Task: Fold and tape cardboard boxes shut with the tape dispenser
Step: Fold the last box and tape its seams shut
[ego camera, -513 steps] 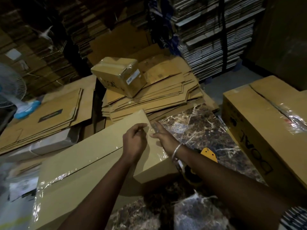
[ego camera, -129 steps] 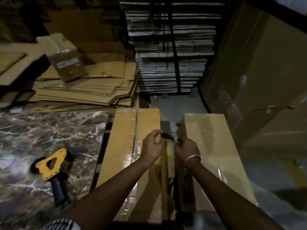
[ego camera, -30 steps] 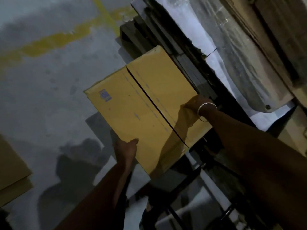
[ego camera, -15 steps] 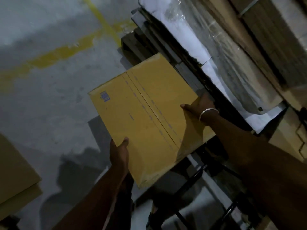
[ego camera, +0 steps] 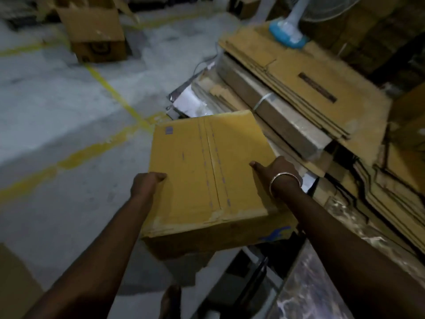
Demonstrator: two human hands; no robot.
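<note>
A yellow-brown cardboard box point(ego camera: 207, 171) is held up in the air in front of me, its two top flaps meeting in a centre seam. My left hand point(ego camera: 145, 184) grips the box's left edge, thumb on top. My right hand point(ego camera: 276, 170), with a metal bangle on the wrist, grips the right edge the same way. A blue print shows on the box's near side at the lower right. No tape dispenser is in view.
Flattened cardboard sheets point(ego camera: 305, 88) are stacked to the right, with a fan's blue base point(ego camera: 287, 35) on them. The marble tabletop point(ego camera: 322, 284) lies at the lower right. An open box point(ego camera: 96, 31) stands on the grey floor point(ego camera: 57, 111) with yellow lines.
I have turned with the box in both hands; the box now sits squarer and nearer to me, and the view has swung toward the cardboard stacks and the fan.
</note>
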